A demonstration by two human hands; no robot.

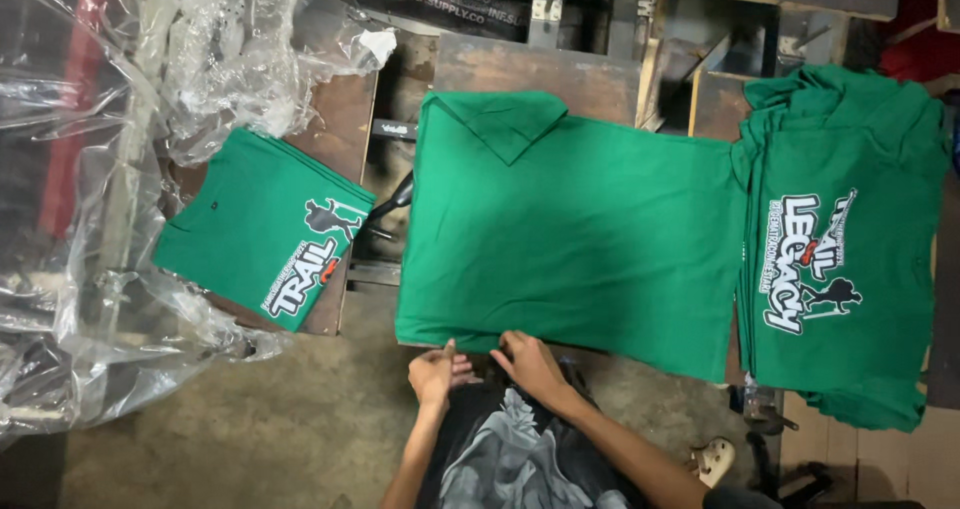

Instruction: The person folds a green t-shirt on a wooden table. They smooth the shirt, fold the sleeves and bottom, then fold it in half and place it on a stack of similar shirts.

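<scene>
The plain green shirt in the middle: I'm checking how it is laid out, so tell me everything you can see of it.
The plain green shirt lies flat and spread on a dark board, no print showing. It looks like soft knit cotton, smooth with faint creases. One upper corner is folded over into a triangle. Its right edge meets the stack of printed green shirts. The left hand and right hand pinch its near edge.

You are standing in a garment printing workshop. Just beyond your hands (490,364), a plain green shirt (575,224) lies stretched over a worn wooden press board (530,69). Well to their right sits a stack of printed green shirts (845,259); to their left, folded printed shirts (265,229) beside clear plastic bags (90,219), above a bare concrete floor (300,419).
</scene>
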